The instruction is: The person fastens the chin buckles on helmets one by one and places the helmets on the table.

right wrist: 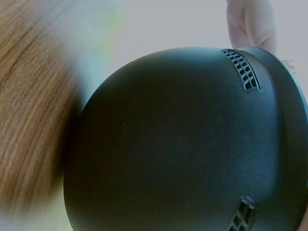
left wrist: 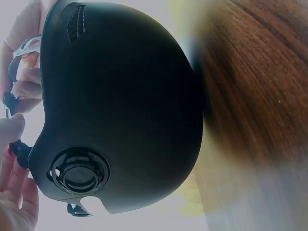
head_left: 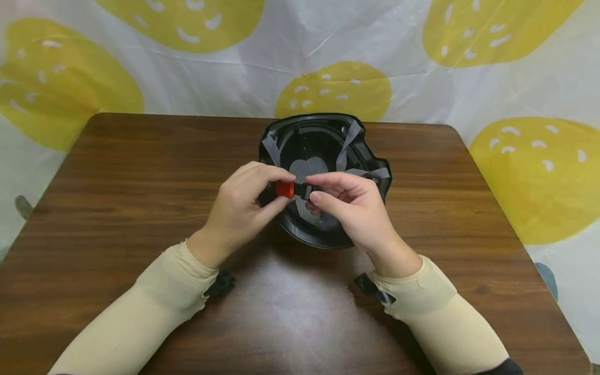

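Note:
A black helmet (head_left: 323, 237) lies upturned on the table, its hollow facing up, with grey straps (head_left: 349, 143) and a striped grey pad (head_left: 309, 165) inside. Over the opening, my left hand (head_left: 241, 200) pinches the red part (head_left: 285, 188) of a chin-strap buckle between thumb and fingers. Just to its right, my right hand (head_left: 363, 208) pinches the buckle's black end (head_left: 303, 191) with thumb and index finger. The red and black parts meet in line; whether they are latched cannot be told. In the left wrist view, a round dial (left wrist: 78, 172) shows on the helmet's shell.
The brown wooden table (head_left: 140, 156) extends around the helmet. Behind it hangs a white cloth (head_left: 309, 31) with large yellow shapes. Both wrists carry small black devices (head_left: 220, 284) close above the tabletop. Vents (right wrist: 242, 70) show on the shell in the right wrist view.

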A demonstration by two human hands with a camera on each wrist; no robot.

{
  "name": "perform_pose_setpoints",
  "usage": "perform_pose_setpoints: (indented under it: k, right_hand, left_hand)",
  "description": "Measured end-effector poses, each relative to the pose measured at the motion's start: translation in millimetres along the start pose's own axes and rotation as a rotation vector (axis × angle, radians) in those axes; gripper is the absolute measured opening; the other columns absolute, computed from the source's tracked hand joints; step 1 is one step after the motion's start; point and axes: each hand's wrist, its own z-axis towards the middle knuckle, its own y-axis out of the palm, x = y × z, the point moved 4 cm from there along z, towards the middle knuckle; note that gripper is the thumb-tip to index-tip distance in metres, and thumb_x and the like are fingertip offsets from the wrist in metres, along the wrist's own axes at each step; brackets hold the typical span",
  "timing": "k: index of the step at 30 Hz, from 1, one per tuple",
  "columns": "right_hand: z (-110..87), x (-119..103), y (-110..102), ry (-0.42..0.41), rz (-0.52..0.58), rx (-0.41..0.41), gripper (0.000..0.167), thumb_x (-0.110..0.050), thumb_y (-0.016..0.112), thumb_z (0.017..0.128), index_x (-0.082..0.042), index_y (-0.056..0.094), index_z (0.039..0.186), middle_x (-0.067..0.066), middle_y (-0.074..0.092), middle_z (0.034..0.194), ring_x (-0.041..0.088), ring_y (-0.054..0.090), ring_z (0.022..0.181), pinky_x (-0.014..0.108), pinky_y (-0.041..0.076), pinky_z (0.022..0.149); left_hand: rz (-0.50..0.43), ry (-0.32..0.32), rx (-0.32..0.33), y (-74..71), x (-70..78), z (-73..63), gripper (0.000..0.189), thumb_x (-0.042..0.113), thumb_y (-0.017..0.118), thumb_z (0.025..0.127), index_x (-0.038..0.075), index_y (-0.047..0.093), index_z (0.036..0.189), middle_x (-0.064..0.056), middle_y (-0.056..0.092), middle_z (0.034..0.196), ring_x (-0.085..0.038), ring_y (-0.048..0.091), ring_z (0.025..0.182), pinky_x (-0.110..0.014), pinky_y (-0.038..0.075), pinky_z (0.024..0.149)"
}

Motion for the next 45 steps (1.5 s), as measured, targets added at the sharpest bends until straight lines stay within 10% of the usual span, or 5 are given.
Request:
perform_pose_setpoints:
  k: [25,45]
  right_hand:
    - [-0.7,2.0,4.8,0.118,0.022,0.031,0.031,0.014,0.064,0.099,0.019,0.065,0.130,0.012,0.080,0.107,0.019,0.079,0.090,0.035,0.063,0.082]
    - [-1.8,2.0,4.2,0.138,0.124,0.009,0.034,0.018,0.062,0.097,0.004,0.076,0.125,0.014,0.080,0.103,0.020,0.078,0.091,0.035,0.062,0.084]
  left_hand:
    - [0.040,0.069,0.009,3.0,3.0,-4.4,0.026,-0.004,0.087,0.087,0.001,0.071,0.107,-0.012,0.076,0.106,-0.026,0.067,0.092,-0.038,0.054,0.086]
    - [0.035,0.087,0.098,8.0,5.3,-9.2,0.029,-0.012,0.084,0.084,-0.002,0.063,0.101,-0.016,0.072,0.101,-0.030,0.070,0.092,-0.040,0.057,0.079]
